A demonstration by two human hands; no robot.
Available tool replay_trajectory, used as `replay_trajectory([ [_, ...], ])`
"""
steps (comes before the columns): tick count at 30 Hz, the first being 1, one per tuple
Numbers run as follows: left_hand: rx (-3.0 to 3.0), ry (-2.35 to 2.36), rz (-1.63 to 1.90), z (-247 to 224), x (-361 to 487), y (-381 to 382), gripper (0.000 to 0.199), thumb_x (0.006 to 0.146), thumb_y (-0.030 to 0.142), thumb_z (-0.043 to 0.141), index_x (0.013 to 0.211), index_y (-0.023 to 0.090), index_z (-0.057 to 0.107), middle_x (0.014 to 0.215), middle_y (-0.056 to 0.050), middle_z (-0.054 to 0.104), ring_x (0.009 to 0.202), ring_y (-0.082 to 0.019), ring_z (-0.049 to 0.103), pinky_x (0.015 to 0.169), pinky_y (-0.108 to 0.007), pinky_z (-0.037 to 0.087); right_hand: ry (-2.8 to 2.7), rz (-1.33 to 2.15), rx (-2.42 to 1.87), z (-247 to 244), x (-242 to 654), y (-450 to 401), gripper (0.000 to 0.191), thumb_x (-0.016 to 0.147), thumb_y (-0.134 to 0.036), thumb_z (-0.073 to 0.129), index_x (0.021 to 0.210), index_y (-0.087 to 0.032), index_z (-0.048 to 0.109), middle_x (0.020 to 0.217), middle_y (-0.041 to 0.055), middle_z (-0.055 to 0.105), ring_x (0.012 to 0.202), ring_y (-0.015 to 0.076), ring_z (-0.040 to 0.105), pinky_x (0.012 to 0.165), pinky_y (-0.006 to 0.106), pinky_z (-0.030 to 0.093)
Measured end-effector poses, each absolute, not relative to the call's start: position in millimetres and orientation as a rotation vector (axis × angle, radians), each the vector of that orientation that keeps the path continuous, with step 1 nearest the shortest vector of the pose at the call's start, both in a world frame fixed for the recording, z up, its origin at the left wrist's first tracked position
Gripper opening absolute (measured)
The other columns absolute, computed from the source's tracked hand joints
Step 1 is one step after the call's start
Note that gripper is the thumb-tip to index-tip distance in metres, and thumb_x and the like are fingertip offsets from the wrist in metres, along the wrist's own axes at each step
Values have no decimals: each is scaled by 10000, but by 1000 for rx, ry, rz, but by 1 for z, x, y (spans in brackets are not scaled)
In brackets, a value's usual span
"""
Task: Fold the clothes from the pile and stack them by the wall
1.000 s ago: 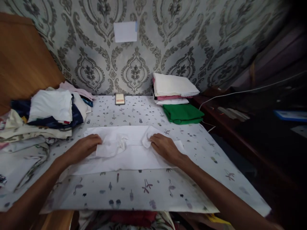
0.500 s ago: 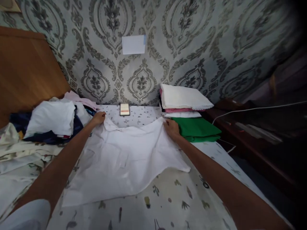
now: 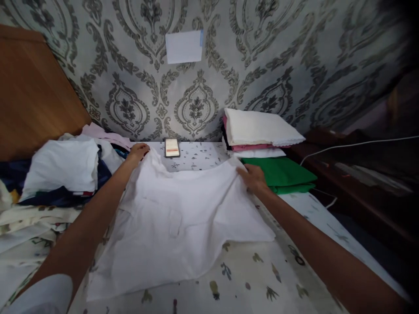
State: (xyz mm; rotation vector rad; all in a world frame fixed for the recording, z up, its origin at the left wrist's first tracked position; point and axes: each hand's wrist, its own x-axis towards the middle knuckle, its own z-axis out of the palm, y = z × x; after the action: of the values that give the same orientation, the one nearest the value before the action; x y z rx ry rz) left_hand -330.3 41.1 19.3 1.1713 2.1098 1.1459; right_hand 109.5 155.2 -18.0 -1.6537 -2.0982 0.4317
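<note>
A white shirt lies spread over the patterned bedsheet, with creases across its middle and its far edge dipping between my hands. My left hand pinches its far left corner, fingers closed on the cloth. At the far right corner my right hand grips the fabric between thumb and fingers. Just beyond the right hand sits a folded green cloth. Between the hands, farther back on the sheet, lies a small dark-edged object with a pale, lit-looking face.
A folded stack topped with white cloth stands by the wallpapered wall at back right. Heaped clothes lie at left below a wooden panel. A white cable crosses the dark furniture at right. Patterned sheet shows in front.
My right hand has moved right with its corner of the shirt, and the cloth is pulled slightly wider. My left hand still holds its corner. The camera view has shifted slightly.
</note>
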Motion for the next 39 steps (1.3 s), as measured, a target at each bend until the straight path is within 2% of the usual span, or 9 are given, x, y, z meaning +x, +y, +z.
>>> replay_trajectory([
  [3,1135,2171,1129,27,-324,37,175,815,334,491,907,198,551,789,-13,657,668,-137,623,588,-226,443,-1944,532,-1708,-17,118,141,226,856,-365,540,737,-193,623,676,47,638,636,201,606,542,273,421],
  [7,1164,2277,993,29,-314,-8,196,707,259,599,888,210,541,673,10,595,684,-189,612,622,-272,441,-1872,738,-1646,-20,131,107,364,892,-463,508,1031,-160,653,710,54,680,624,202,652,589,302,510],
  [13,1445,2453,606,14,-299,-114,349,732,388,534,1027,201,552,736,-2,605,751,-234,619,713,-326,461,-1951,458,-1644,-21,159,34,625,834,-541,558,1285,-110,530,1134,176,657,996,296,646,862,427,526],
  [16,1463,2535,464,10,-291,-153,444,745,499,479,1061,196,550,816,-39,636,820,-268,636,741,-353,470,-2116,324,-1608,-20,171,-7,611,867,-554,503,1304,-127,515,1179,172,618,1093,319,594,912,444,498],
  [22,1338,2565,416,9,-276,-189,519,681,522,494,1100,220,549,693,-24,609,743,-318,635,641,-373,456,-2344,328,-1517,-14,186,-46,346,914,-399,439,1154,-202,592,1111,133,656,997,286,624,809,384,495],
  [28,1177,2459,781,13,-290,-188,470,660,463,527,1093,283,497,838,-9,705,844,-266,643,685,-320,487,-2315,538,-1456,12,213,-41,185,842,-292,427,925,-261,589,689,1,621,636,206,588,614,303,429],
  [31,1200,2417,678,16,-298,-187,470,647,499,546,1072,302,518,726,30,680,759,-244,621,640,-298,463,-2310,621,-1519,21,236,-41,135,796,-310,458,842,-264,576,588,-30,536,570,190,538,557,284,385],
  [36,1300,2386,562,16,-297,-191,451,628,572,527,988,301,552,610,49,588,689,-229,585,595,-287,419,-2450,654,-1517,17,260,-51,118,815,-315,459,792,-260,561,624,-22,550,592,185,558,558,279,397],
  [39,1303,2366,558,22,-296,-190,511,615,583,548,1029,285,571,644,27,584,699,-249,591,608,-321,443,-2456,439,-1491,15,260,-47,156,838,-361,506,882,-262,618,839,30,646,714,205,627,593,293,444],
])
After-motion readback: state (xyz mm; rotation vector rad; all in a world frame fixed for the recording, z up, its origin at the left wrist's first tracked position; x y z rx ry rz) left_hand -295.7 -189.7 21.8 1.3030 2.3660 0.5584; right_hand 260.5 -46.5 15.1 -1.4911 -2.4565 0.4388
